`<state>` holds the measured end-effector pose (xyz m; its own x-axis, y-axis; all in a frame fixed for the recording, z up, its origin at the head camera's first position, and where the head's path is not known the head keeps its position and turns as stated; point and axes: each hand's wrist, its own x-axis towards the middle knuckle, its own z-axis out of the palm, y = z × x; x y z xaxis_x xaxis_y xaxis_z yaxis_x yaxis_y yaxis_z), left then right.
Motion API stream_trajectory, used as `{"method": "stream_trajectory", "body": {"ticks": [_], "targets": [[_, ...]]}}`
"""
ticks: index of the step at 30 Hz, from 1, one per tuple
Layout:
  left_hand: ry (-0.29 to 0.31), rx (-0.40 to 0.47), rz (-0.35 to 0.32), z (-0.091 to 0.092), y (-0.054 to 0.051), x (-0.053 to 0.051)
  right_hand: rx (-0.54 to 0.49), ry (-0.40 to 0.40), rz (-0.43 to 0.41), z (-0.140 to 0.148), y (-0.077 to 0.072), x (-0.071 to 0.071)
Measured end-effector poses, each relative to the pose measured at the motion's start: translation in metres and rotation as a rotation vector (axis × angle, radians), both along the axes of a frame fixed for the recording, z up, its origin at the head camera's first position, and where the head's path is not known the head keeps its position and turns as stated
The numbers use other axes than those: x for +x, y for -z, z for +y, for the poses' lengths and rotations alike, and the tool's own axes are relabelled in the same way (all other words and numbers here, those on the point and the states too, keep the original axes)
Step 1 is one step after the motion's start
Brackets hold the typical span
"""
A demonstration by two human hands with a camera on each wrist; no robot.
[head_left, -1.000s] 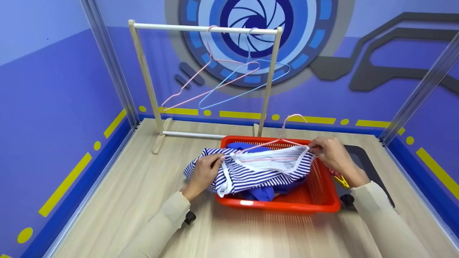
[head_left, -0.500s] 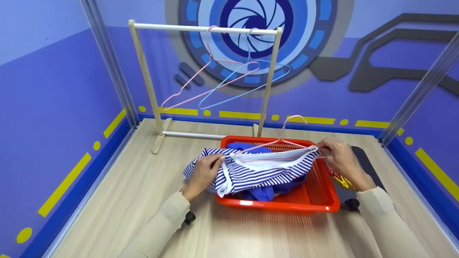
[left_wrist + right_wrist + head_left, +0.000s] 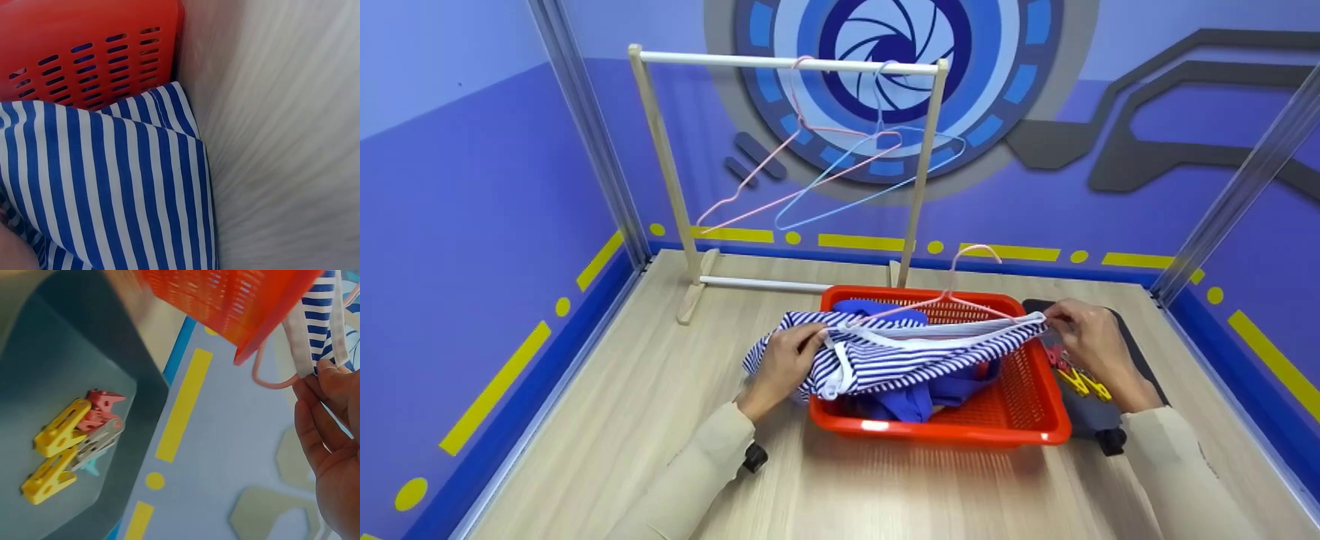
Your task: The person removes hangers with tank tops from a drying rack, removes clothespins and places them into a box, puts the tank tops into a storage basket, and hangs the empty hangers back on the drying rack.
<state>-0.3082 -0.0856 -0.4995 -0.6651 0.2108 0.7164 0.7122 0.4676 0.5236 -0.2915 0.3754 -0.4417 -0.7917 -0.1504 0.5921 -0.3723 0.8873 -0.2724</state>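
A navy-and-white striped sleeveless top (image 3: 877,371) with white trim lies over the red basket (image 3: 945,433), its left part hanging past the rim. Inside its neckline sits a pink hanger (image 3: 951,285), hook pointing up. My left hand (image 3: 787,364) pinches the top by its left strap, close to the hanger's left end. With thumb and fingers my right hand (image 3: 1089,341) pinches the right strap and pulls it outward. In the right wrist view, the hanger's rounded end (image 3: 274,386) reaches the pinched strap (image 3: 304,343). Blue cloth (image 3: 907,403) lies beneath the top in the basket.
Behind the basket stands a rack with a white rail (image 3: 720,58), carrying a pink hanger (image 3: 750,176) and a blue hanger (image 3: 840,214). Right of the basket, a dark grey tray (image 3: 126,343) holds several clothespins (image 3: 56,427). Walls close in the table (image 3: 660,420).
My right hand has moved to the right and slightly down with the strap, drawing the neckline taut along the hanger. The left hand stays nearly where it was.
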Motion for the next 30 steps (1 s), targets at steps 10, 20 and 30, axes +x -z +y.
{"method": "stream_trajectory", "body": {"ticks": [10,20,30], "targets": [[0.015,-0.007,0.002,0.000,0.002,0.000,-0.072,0.066,0.007,0.011,0.015,0.003],[0.019,-0.040,-0.022,-0.002,0.000,0.000,-0.151,0.123,-0.131,0.014,0.020,0.006],[0.056,-0.085,-0.044,-0.006,0.001,0.000,-0.160,0.147,-0.230,0.015,0.028,0.008]]}}
